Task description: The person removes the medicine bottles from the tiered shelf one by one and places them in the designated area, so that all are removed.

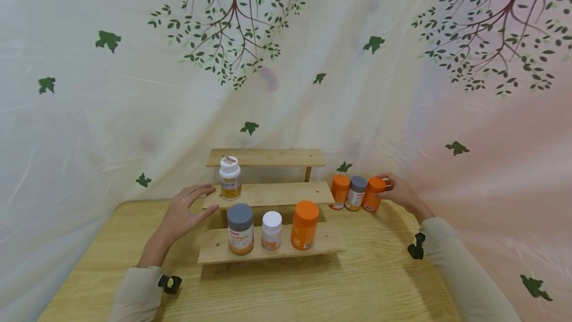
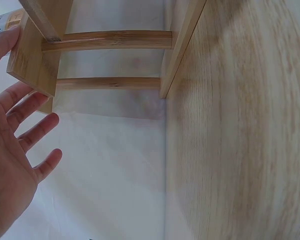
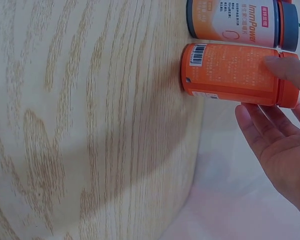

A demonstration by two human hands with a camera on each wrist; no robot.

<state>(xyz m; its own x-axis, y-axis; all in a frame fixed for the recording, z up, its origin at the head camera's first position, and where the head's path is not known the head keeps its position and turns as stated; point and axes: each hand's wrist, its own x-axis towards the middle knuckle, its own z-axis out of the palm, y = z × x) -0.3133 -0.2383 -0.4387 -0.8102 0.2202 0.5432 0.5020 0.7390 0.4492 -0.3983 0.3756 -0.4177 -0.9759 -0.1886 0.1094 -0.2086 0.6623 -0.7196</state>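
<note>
At the right of the head view, my right hand (image 1: 399,194) grips an orange bottle (image 1: 371,200) near its lid. The right wrist view shows the thumb on one side of this orange bottle (image 3: 232,72) and fingers on the other; its base is at the tabletop. Beside it stand a grey-lidded bottle (image 1: 356,197) and another orange bottle (image 1: 340,190). My left hand (image 1: 183,212) holds the left end of the tiered wooden shelf's middle board (image 1: 277,194), thumb at the front edge and fingers behind. Close by on that board stands a white-capped bottle (image 1: 230,180).
On the shelf's lowest board (image 1: 330,242) stand a large grey-lidded bottle (image 1: 241,232), a small white bottle (image 1: 271,232) and a large orange bottle (image 1: 305,227). The top board (image 1: 268,157) is behind. A printed curtain (image 1: 286,108) hangs past the wooden table (image 1: 357,282).
</note>
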